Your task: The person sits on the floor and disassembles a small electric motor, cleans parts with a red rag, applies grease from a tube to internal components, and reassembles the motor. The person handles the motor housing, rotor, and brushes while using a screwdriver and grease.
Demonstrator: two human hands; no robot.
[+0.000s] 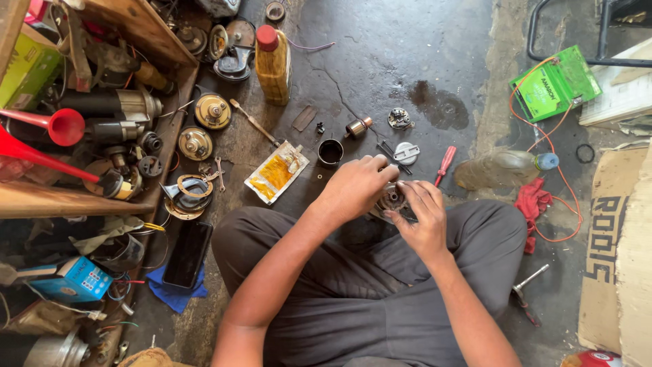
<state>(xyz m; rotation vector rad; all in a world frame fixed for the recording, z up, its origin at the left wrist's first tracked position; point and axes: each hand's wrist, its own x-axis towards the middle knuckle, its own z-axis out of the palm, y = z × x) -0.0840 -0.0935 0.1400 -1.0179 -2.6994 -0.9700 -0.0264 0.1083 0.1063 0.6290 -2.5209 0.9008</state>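
- Left hand (356, 183) curls closed over the top of a small round grey metal motor part (392, 199), held above the person's crossed legs.
- Right hand (422, 214) cups the same part from the side, fingers wrapped on it.
- Just beyond on the dark concrete floor (380, 54): a black metal cup (331, 151), a red-handled screwdriver (445, 164), a yellow grease sachet (276, 172).
- A clear plastic bottle (506, 168) lies right, beside a red rag (532, 202).

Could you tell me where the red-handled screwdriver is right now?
The screwdriver lies on the floor just beyond the right hand, between the grey plate and the plastic bottle.
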